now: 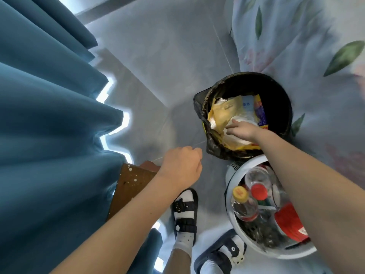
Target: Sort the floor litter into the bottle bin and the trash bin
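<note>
We see 2 bare forearms without sleeves, white dotted socks (184, 242), and black strapped sandals (184, 211) with small white buckle-like details on both feet.

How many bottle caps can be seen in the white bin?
2. A yellow cap sits at the left of the white bin; a red cap is just right of it. The right arm covers part of the bin, so more may be hidden.

Grey floor (169, 62), two bins (284, 107)

Grey tiled floor (164, 62), blue curtain (43, 107), floral bedsheet (308, 36).
</note>
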A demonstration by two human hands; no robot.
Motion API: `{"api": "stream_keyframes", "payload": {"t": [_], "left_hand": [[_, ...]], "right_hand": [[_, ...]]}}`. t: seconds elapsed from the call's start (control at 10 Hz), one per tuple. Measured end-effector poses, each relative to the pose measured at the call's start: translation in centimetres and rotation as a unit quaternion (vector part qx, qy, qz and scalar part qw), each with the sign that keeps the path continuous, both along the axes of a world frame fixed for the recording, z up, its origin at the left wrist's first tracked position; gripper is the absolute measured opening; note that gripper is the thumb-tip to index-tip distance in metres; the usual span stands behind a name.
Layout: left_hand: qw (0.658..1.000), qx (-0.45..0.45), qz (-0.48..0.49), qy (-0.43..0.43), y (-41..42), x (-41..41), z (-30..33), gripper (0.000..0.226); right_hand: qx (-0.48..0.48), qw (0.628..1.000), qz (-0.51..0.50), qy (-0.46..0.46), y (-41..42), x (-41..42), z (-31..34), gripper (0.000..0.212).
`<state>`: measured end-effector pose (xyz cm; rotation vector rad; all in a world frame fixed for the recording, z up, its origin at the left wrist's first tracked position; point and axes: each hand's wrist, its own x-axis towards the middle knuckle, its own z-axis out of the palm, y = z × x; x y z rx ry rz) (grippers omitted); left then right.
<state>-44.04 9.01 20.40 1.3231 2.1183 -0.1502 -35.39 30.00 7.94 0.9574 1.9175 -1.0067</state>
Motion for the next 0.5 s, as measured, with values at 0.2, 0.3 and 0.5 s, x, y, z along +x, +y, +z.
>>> {"api": "stream_keyframes", "payload": {"t": [0.2, 0.3, 0.5], "left_hand": [[1.000, 0.020, -0.021, 0.002, 2.6, 2.1, 2.8, 0.027], [0.999, 0.034, -0.041, 0.010, 4.6, 3.5, 4.9, 0.026], [0.996, 0.032, -0.079, -0.004, 8.4, 7.1, 11.5, 0.026]], "right_hand": [[0.048, 0.980, -0.091, 0.171, 0.8, 2.9, 6.8, 0.041], [0.061, 0.959, -0.122, 0.250, 0.8, 4.9, 11.9, 0.042], [0.098, 0.839, -0.336, 0.417, 0.9, 10.6, 26.6, 0.038]]}}
